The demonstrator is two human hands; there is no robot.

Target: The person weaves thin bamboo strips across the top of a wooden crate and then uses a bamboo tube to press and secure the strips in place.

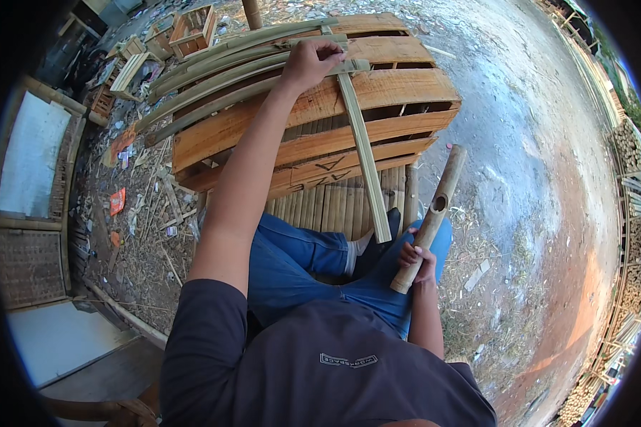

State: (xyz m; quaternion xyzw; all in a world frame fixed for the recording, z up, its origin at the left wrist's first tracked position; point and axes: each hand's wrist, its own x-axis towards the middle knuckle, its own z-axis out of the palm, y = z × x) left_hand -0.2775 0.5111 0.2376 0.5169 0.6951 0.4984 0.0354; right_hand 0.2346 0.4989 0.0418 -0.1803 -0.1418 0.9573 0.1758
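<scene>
Over the crossing of pale bamboo strips [221,75], my left hand [312,65] is closed in a pinch. Whatever its fingertips hold is too small to make out. Several of these strips lie side by side on a slatted wooden crate [263,133], their far ends reaching past its left edge. One bamboo crosspiece [363,142] runs from under the hand down toward my lap. My right hand [418,263] is wrapped round the lower part of a bamboo tube [450,174], which is tilted upward over my right knee. An oval hole opens in the tube's side.
The crate rests on a bamboo slat platform [324,210] in front of my crossed legs. Small wooden crates [192,32] stand at the far left, among scraps on the ground. A woven panel wall [32,263] is on the left; stacked bamboo [627,146] lines the right.
</scene>
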